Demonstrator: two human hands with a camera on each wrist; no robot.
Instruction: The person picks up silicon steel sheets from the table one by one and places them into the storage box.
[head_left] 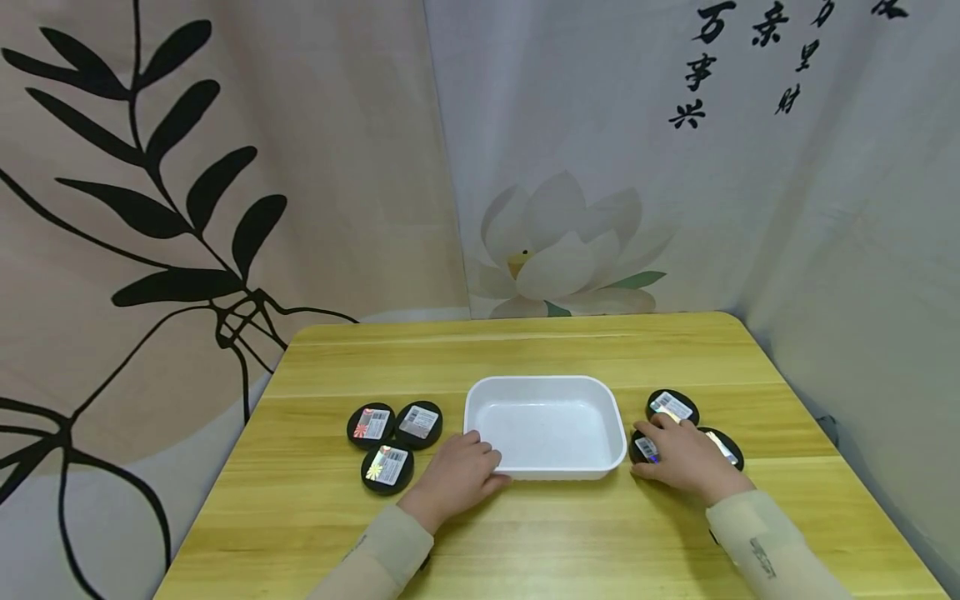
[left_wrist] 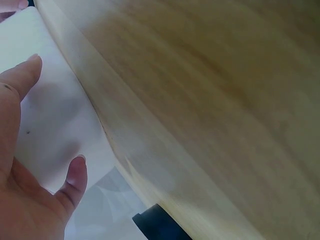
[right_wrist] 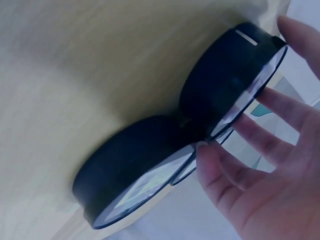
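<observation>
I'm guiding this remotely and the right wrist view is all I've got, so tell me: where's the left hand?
Observer: In the head view, the left hand is at the near left corner of the white tray.
Operator: Anything farther left?
Observer: Yes, three black round containers cluster on the table, left of the tray.
Operator: Anything on their tops?
Observer: Each one's top carries a barcode label.

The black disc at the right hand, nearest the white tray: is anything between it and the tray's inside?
Only the raised right wall of the white tray visibly stands between that inside and the black disc.
</observation>
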